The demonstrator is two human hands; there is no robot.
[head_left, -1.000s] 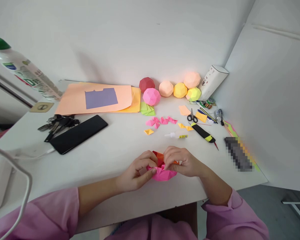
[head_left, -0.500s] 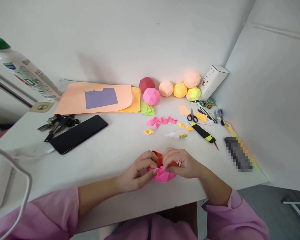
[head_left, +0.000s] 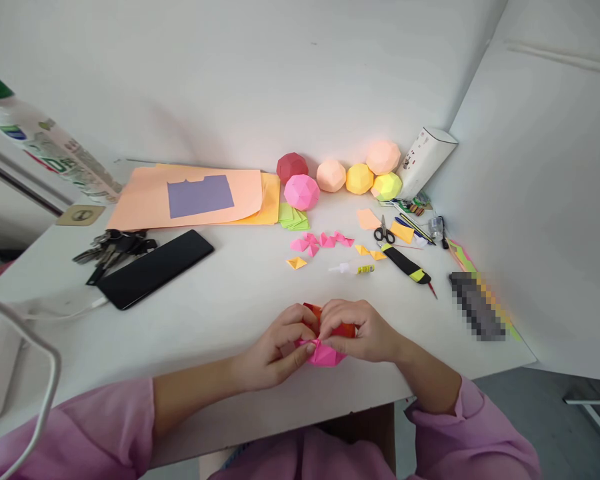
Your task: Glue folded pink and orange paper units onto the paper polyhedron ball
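Near the front of the desk, both my hands pinch a folded paper shape [head_left: 326,355], pink on its front side and orange-red at the back. My left hand [head_left: 280,347] grips its left edge between thumb and fingers. From the right, my right hand [head_left: 363,330] presses the upper rim, its fingertips close to the left ones. Fingers cover much of the piece. Beyond it lie small pink folded paper pieces [head_left: 325,241], a yellow folded piece [head_left: 297,263] and a small glue tube [head_left: 353,269].
Several faceted paper balls, one pink [head_left: 302,193], line the wall. Scissors [head_left: 384,232] and a black-and-lime cutter [head_left: 405,264] lie right. Leftward are a phone [head_left: 156,269], keys [head_left: 113,248], coloured paper sheets [head_left: 140,200], a bottle [head_left: 55,153] and a white cable [head_left: 55,363].
My right hand has shifted slightly left along the paper shape, bringing its fingertips nearer my left ones. My left hand keeps its hold. The view has moved a little.
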